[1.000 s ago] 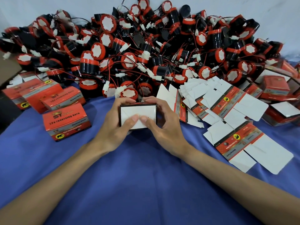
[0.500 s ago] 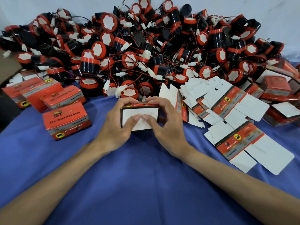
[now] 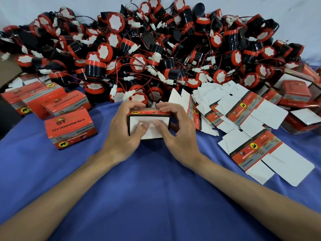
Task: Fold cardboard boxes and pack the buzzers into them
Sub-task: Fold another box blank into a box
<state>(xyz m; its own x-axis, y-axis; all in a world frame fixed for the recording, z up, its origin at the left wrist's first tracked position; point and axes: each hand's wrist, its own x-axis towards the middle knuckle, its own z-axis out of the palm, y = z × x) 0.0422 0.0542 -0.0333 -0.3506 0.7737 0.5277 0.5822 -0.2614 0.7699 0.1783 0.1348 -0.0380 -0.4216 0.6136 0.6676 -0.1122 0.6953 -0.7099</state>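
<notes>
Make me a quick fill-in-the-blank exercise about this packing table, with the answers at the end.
1. The left hand and right hand together grip one cardboard ___.
2. The cloth under them is ___.
3. The flat cartons lie on the person's ___ side.
4. The buzzers piled behind have black bodies and ___ rims.
Missing words: box, blue, right, red.
</notes>
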